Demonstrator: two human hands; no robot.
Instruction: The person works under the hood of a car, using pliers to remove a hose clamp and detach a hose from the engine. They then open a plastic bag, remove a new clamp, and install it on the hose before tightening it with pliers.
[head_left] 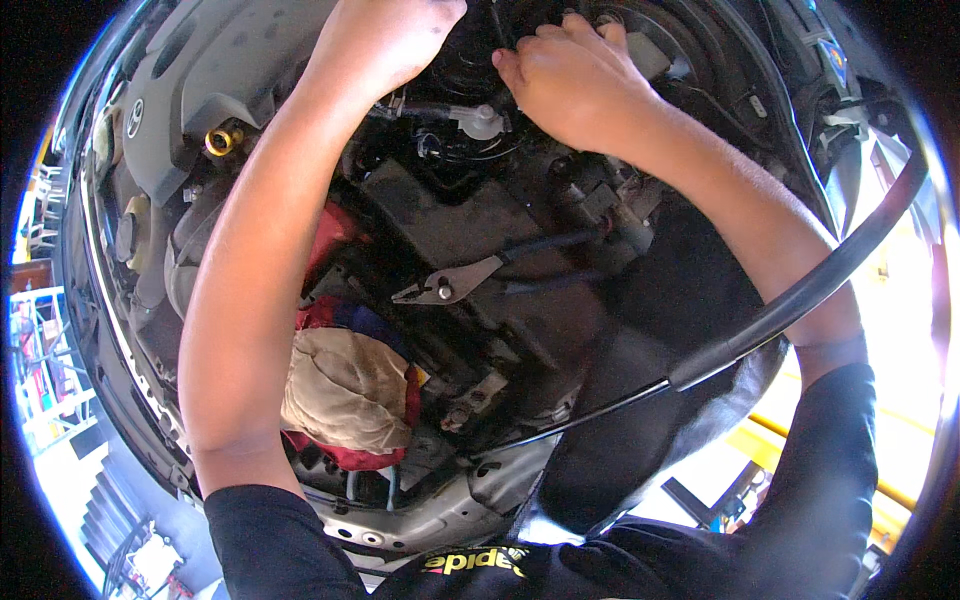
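Observation:
I have both arms reaching deep into a car engine bay. My left hand (400, 35) is curled at the top centre among dark parts; its fingertips are hidden. Beside it, my right hand (565, 80) has bent fingers on dark parts I cannot make out. Just below them is a grey metal fitting (478, 120) with a hose. Farther down, slip-joint pliers (450, 285) with dark handles lie on the black components, near a bunched beige and red cloth (345, 400) partly behind my left forearm.
The grey engine cover (160, 130) and a yellow oil cap (222, 142) are at the left. A black prop rod (760, 335) crosses the right side. A dark fender cover (660, 430) drapes over the right front. A yellow lift beam (760, 440) shows beyond.

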